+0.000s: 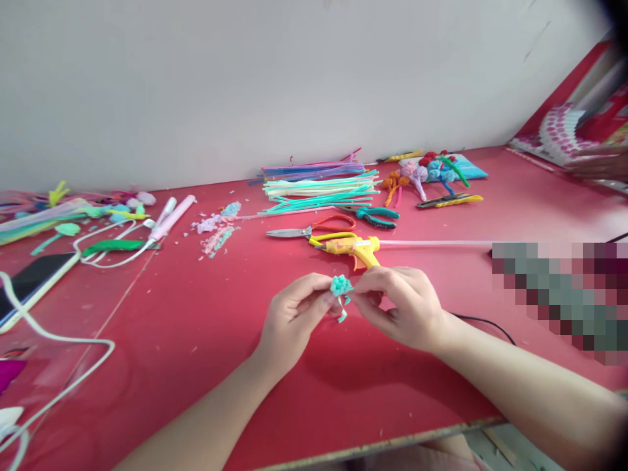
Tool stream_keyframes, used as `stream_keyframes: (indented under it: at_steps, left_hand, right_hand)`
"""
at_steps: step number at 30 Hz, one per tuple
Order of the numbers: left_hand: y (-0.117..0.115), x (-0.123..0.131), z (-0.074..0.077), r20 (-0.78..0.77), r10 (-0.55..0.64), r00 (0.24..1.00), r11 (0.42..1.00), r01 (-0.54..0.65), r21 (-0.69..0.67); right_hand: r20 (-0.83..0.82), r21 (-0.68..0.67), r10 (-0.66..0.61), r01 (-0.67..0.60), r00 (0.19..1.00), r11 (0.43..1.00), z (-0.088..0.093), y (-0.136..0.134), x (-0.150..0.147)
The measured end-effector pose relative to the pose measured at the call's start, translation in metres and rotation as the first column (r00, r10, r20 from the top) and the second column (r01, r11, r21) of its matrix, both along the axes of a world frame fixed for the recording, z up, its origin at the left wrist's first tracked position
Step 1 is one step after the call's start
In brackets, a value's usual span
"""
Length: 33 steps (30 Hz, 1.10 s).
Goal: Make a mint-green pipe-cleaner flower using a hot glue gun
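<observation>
Pinched knobbly teal fuzzy-wire cluster between left fingers and right fingers; probably risked unwinding it by pulling too hard.

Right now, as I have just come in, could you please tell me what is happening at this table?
Someone is handling a small turquoise piece over the red table: the left hand grips one side, and the right hand pinches the other. Just beyond the hands lie a yellow glue gun and scissors, with pliers behind them. Bundles of coloured sticks lie near the wall.
</observation>
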<state>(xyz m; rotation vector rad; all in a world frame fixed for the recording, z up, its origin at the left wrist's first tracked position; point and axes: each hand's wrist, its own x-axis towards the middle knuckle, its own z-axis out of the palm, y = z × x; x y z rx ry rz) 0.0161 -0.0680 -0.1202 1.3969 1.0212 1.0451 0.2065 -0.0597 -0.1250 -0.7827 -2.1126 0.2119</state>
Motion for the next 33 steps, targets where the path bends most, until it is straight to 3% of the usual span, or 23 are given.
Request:
stream_keyframes:
  at_steps: [5,16,24,28,31,33]
  left_hand:
    - [-0.001,0.0,0.001,-0.005,-0.046,0.999,0.996,0.046,0.077]
    - [0.0,0.001,-0.002,0.0,-0.072,0.997,0.997,0.072,0.002]
    - [0.0,0.003,0.0,0.029,-0.056,0.998,0.998,0.057,-0.03]
    - [0.004,0.002,-0.005,0.144,-0.053,0.988,0.992,0.069,-0.109]
    - [0.009,0.001,-0.009,0.261,-0.006,0.965,0.98,0.058,-0.191]
    - [0.011,0.001,-0.011,0.29,0.038,0.956,0.97,0.034,-0.24]
  right_hand:
    - [0.042,0.075,0.04,-0.043,0.998,0.996,-0.001,0.001,-0.001]
    - [0.031,0.158,-0.008,0.003,0.999,0.987,-0.004,0.003,-0.002]
    - [0.006,0.115,0.007,-0.008,1.0,0.993,-0.005,0.004,-0.003]
    - [-0.037,0.041,0.02,-0.018,0.999,0.999,-0.001,0.002,-0.003]
    - [-0.05,-0.077,-0.143,0.139,0.988,0.987,0.002,0.007,0.001]
    - [0.075,-0.154,-0.321,0.329,0.944,0.932,0.001,0.016,0.005]
